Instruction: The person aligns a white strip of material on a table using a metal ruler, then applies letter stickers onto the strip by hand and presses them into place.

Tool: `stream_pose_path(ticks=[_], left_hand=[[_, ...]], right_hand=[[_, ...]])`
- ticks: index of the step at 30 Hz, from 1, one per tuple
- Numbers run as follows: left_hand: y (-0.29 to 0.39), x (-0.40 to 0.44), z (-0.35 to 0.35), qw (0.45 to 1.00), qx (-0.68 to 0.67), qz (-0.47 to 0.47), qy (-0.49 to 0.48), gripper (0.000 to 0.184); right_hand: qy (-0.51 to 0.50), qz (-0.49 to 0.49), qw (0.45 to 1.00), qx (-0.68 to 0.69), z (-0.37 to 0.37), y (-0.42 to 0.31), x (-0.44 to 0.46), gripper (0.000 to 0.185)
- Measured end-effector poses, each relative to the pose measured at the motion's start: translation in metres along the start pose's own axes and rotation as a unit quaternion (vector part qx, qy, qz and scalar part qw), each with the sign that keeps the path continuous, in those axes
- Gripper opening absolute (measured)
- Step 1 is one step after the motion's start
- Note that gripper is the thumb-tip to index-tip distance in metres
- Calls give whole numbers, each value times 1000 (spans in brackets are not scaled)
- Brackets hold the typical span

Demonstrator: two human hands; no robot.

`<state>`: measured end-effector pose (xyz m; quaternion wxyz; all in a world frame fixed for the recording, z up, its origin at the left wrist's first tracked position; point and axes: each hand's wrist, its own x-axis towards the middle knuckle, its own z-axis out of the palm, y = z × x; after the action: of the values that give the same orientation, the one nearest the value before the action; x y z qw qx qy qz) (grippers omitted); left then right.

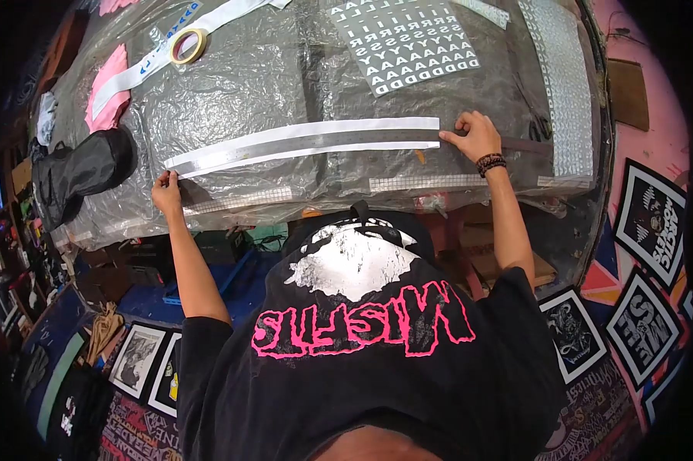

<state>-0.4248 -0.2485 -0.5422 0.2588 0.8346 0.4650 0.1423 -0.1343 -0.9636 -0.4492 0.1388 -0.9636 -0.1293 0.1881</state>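
A long white strip (308,129) lies crosswise on the plastic-covered table in front of me. Along its middle runs a see-through grey ruler (315,143), which reaches past the strip's right end. My left hand (166,194) pinches the left end of the strip, near the ruler's tip. At the other end, my right hand (475,138) has its thumb and finger closed at the strip's edge, over the ruler; a beaded bracelet (491,163) is on that wrist. Whether either hand also grips the ruler is hard to see.
A tape roll (188,46) sits on another white strip (140,71) with blue letters. A sheet of white letters (412,46) lies at the back. Pink cloth (111,92) and a black bag (93,165) are at left. A patterned sheet (563,92) lies at right; framed prints (651,223) stand beyond.
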Motion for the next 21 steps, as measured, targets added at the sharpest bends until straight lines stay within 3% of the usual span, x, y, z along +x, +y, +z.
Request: stream_pose_path(ticks=[4,6,12,15,17,21], left_hand=[[5,1,-1,1000,14,-21,-5,36],[0,2,0,999,36,21,10,34],[55,-21,-13,994,109,3,20,30],[40,-17,-6,985,155,47,60,29],[49,-23,-5,991,135,-9,15,32],[71,-35,-11,990,134,-23,36,48]], right_hand=[[54,-3,999,3,4,-4,-3,43],[85,-20,996,-31,5,-6,-7,43],[84,-25,995,-56,2,-16,-12,39],[75,-24,996,-38,-5,-25,-4,36],[101,-46,994,-13,-8,-37,10,35],[161,-123,978,42,-10,-75,53,29]])
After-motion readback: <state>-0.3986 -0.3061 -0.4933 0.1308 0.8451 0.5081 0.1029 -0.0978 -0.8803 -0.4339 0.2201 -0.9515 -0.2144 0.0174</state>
